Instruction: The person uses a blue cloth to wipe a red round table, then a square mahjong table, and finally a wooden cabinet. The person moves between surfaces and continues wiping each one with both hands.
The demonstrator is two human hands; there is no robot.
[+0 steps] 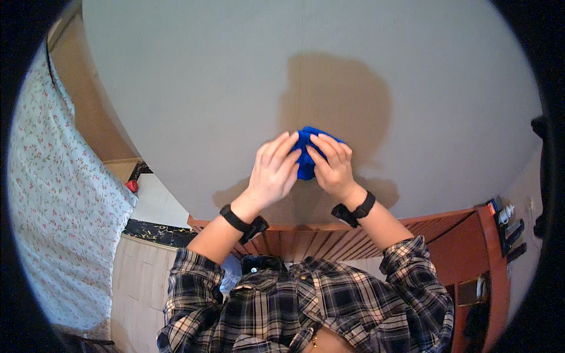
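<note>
A bright blue cloth, bunched up and fuzzy like a towel, is between my two hands in front of a plain grey-green wall. My left hand has its fingertips and thumb on the cloth's left edge. On the other side, the fingers of my right hand are curled over its upper right part. Both hands hide some of the cloth. Whether it touches the wall cannot be told. Each wrist wears a black strap with a small dark device.
Below my hands runs a reddish-brown slatted wooden cabinet. At right, small items sit near its end. A floral curtain hangs at left, beside a red object and a black marbled floor strip. My shadow falls on the wall.
</note>
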